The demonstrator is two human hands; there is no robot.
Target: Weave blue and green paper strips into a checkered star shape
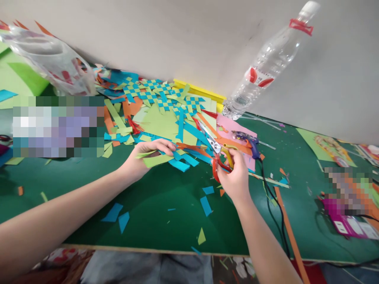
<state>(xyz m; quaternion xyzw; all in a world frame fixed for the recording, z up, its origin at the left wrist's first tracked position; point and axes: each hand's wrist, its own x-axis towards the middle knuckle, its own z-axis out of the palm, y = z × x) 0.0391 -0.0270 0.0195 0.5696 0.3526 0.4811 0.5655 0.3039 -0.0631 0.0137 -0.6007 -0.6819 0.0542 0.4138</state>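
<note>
My left hand [145,156] is closed on a light green paper strip [156,159] at the near edge of a pile of paper strips [166,122] in green, blue and orange. My right hand [235,177] grips the red and yellow handles of a pair of scissors [217,152], whose blades point up and left into the pile, just right of the strip. Woven blue-and-green paper mats [154,94] lie at the back of the pile.
The green table [166,213] holds scattered blue and green offcuts. An empty clear plastic bottle [266,67] leans near the wall. A glue gun [248,140] lies on pink paper with its black cord [275,209] running toward me. A clear plastic bag [53,59] sits far left.
</note>
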